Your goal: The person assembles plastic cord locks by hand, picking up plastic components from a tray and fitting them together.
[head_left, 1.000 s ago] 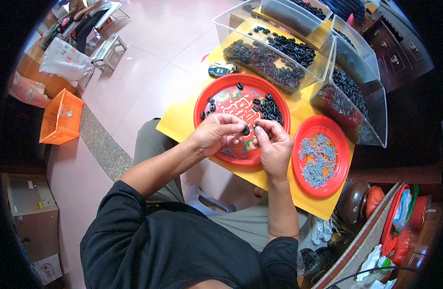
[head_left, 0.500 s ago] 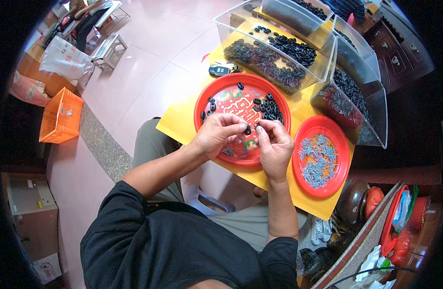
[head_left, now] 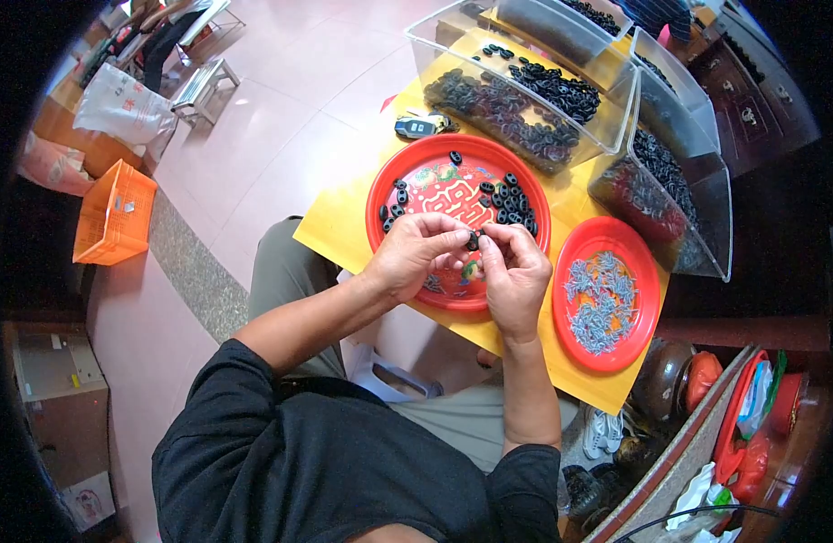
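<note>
A small black oval piece is pinched between the thumb and fingers of my left hand, above the near part of a red patterned round tray. My right hand meets it from the other side, thumb and forefinger pressed together at the piece's edge. Whatever sits between those right fingertips is too small to make out. Loose black oval pieces lie in a cluster on the tray's right side, with several more along its left. Some grey screw-like bits lie under my left hand.
To the right, a red plate holds many small grey screw-like pieces. Clear plastic bins of black parts stand behind on the yellow board. A key fob lies by the tray. An orange crate sits at far left.
My right fingertips have closed in on the black oval piece, which has shifted slightly right with my left fingers. The small gap between the two hands is now gone.
</note>
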`<state>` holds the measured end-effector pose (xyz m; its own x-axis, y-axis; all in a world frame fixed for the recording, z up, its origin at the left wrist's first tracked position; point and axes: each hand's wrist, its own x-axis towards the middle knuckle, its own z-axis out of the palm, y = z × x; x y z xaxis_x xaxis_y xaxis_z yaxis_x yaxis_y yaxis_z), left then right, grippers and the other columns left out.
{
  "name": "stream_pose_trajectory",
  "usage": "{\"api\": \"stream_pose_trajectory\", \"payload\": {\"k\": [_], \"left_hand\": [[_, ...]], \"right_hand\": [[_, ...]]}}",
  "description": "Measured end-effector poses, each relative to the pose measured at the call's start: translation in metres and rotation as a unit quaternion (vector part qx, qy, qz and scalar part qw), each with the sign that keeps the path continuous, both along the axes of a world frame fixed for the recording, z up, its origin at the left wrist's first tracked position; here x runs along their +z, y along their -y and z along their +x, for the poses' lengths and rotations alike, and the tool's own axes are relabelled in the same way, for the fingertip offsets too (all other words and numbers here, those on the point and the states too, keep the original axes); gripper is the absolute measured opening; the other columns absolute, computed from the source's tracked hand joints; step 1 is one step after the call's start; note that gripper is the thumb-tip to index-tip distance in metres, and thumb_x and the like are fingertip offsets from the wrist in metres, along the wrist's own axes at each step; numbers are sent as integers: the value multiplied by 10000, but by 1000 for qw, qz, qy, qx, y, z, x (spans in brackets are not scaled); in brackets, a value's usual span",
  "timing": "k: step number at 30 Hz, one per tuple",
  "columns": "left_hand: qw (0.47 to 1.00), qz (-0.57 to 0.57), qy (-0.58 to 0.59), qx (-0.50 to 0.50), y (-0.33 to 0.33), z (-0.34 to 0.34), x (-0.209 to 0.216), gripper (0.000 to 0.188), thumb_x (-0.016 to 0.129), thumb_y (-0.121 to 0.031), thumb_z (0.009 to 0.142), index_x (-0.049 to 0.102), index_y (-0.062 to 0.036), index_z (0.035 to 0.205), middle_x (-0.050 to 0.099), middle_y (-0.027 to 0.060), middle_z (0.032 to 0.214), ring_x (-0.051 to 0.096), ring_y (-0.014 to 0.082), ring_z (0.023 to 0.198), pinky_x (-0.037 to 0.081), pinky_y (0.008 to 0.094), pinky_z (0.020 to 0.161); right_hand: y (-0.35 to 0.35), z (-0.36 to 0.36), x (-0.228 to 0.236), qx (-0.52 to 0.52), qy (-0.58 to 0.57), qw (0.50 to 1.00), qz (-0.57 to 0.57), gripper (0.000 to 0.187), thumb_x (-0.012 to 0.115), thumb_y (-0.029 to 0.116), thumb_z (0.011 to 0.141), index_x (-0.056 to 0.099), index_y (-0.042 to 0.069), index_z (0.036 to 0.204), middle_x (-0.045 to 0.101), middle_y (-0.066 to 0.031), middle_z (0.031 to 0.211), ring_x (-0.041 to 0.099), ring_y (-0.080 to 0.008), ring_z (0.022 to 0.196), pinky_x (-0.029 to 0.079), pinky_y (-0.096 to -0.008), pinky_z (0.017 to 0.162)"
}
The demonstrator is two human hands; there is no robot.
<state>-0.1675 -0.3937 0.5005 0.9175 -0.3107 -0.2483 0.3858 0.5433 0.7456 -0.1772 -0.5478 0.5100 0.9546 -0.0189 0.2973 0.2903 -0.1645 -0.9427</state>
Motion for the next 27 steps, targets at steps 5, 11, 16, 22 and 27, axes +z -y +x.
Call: {"api": "stream_pose_trajectory", "payload": {"k": [5,11,16,22,27], "left_hand": [[1000,2,3,-20,0,0,3,129,610,-107,886,628,12,933,645,66,830,625,120,685,542,230,605],[994,43,23,-98,-6,2,3,158,586,-139,908,637,11,905,644,59,759,610,105,624,531,222,557],[995,49,37,-79,-4,-2,5,164,594,-149,904,648,6,888,644,52,754,604,92,620,517,212,543],[998,36,40,-17,-2,-6,5,157,608,-146,890,659,-1,859,645,43,724,595,80,601,497,202,544],[998,48,33,-3,-1,-6,5,141,621,-142,878,667,-13,845,647,36,711,588,70,601,469,182,554]], "right_hand": [[1,-1,3,18,1,1000,6,94,581,-42,860,616,-37,947,559,-12,824,545,-39,616,471,-174,520],[4,-1,8,18,-31,999,23,103,594,-50,824,633,-22,915,568,-47,788,545,-84,646,451,-222,537],[4,-2,16,36,-48,998,21,109,601,-50,818,635,-24,918,564,-51,804,546,-84,647,457,-216,560],[4,-2,19,75,14,997,-26,289,674,-69,728,619,-14,1006,564,-64,863,578,-110,690,483,-230,620],[4,-3,12,58,34,996,-59,368,696,-79,689,615,-1,1040,566,-65,878,579,-117,686,484,-237,617]]}}
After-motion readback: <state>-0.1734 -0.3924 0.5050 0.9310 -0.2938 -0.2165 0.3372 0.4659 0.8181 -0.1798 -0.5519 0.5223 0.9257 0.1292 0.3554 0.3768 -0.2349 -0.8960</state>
